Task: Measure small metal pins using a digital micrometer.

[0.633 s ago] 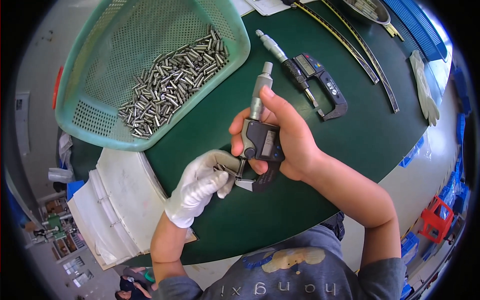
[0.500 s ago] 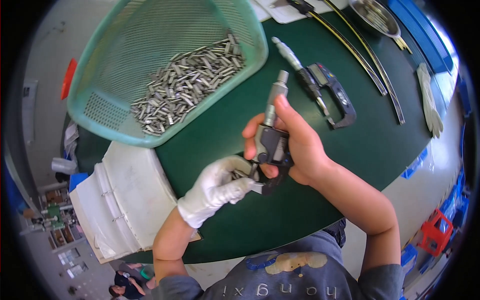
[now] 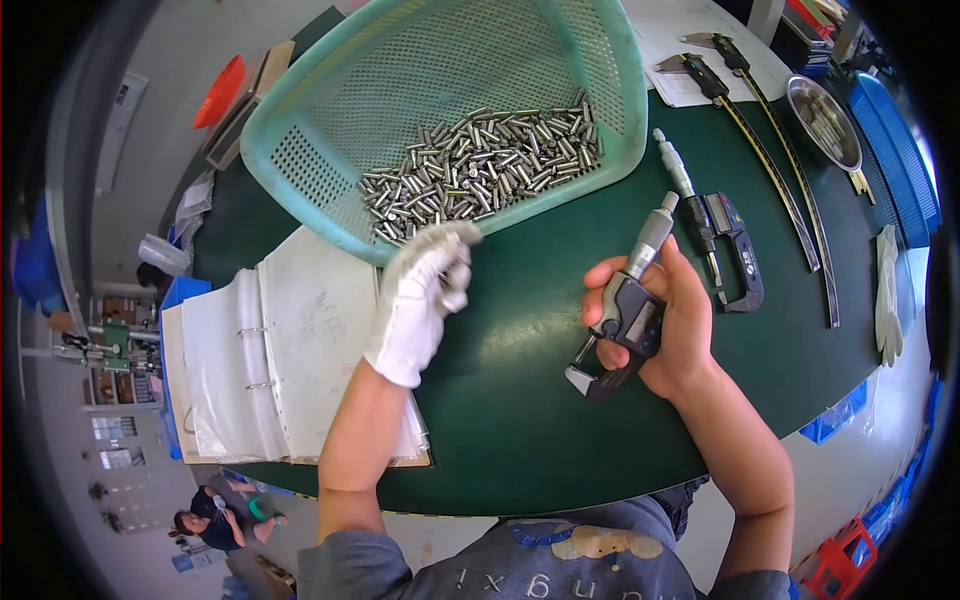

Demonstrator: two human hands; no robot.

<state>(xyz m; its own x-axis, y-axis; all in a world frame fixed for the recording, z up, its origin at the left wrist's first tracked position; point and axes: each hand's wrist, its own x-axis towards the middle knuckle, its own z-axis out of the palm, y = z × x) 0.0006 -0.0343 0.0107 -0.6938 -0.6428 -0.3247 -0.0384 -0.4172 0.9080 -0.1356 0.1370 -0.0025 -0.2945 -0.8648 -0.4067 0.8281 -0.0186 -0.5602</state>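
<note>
My right hand (image 3: 684, 325), bare, is wrapped round a digital outside micrometer (image 3: 628, 308) over the table. Its thimble points up and away, and nothing sits between the measuring faces. My left hand (image 3: 412, 300), in a white glove, is at the near rim of a green plastic basket (image 3: 638, 120). The gloved fingers are curled and slightly blurred; what they hold, if anything, is hidden. Many short metal pins (image 3: 485, 165) lie heaped in the basket. A second digital micrometer (image 3: 715, 235) rests on the table beyond my right hand.
An open ring binder (image 3: 310, 340) lies left on the green table (image 3: 520, 430). Two digital calipers (image 3: 775, 160), a metal bowl (image 3: 850, 150), a blue tray (image 3: 900, 170) and a white glove (image 3: 887, 300) are at the right. A person (image 3: 215, 515) sits beyond the left edge.
My left hand has left the micrometer and moved up to the basket rim. The micrometer, still in my right hand, is now apart from it. The whole view has shifted.
</note>
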